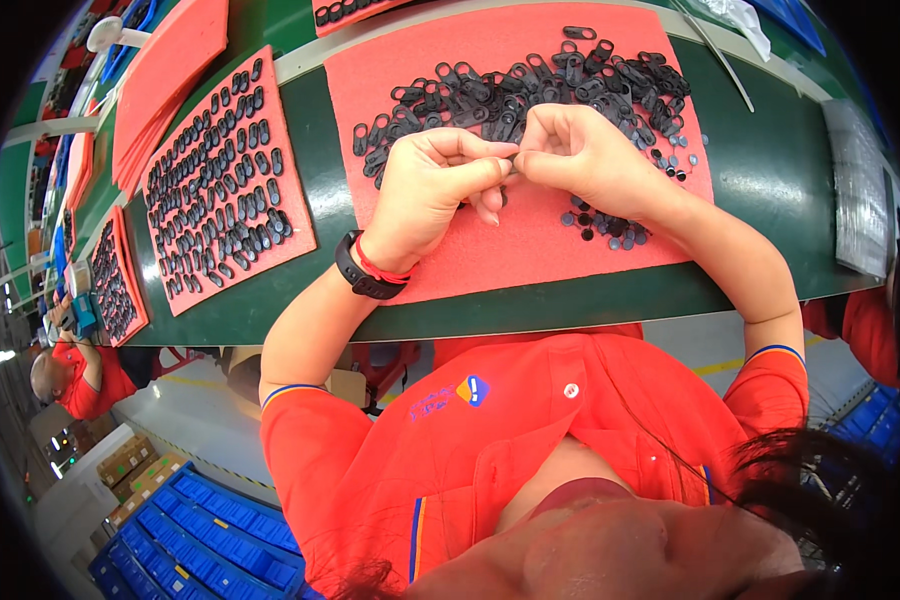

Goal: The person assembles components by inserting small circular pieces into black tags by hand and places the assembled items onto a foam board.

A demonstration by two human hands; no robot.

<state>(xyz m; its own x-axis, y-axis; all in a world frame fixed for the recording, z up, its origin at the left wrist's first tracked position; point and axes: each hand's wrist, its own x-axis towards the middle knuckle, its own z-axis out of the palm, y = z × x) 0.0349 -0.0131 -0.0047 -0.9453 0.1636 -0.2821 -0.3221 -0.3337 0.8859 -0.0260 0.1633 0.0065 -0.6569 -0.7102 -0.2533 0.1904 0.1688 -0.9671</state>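
The piece between the fingers is mostly hidden — too small to identify.

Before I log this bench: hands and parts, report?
Left hand, right hand: fingers together, small piece mostly hidden. Black parts heaped beyond. Discs on pink mat.

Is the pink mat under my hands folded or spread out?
Spread: the pink mat lies flat on the green table, black parts heaped on it.

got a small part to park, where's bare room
Free: near middle of the large pink mat, between left hand and round grey discs; dark green tabletop right of that mat, up to the clear plastic-wrapped stack; a narrow strip left, before the clip-covered pink mat. Crowded: the large mat's far half, heaped with black looped clips.
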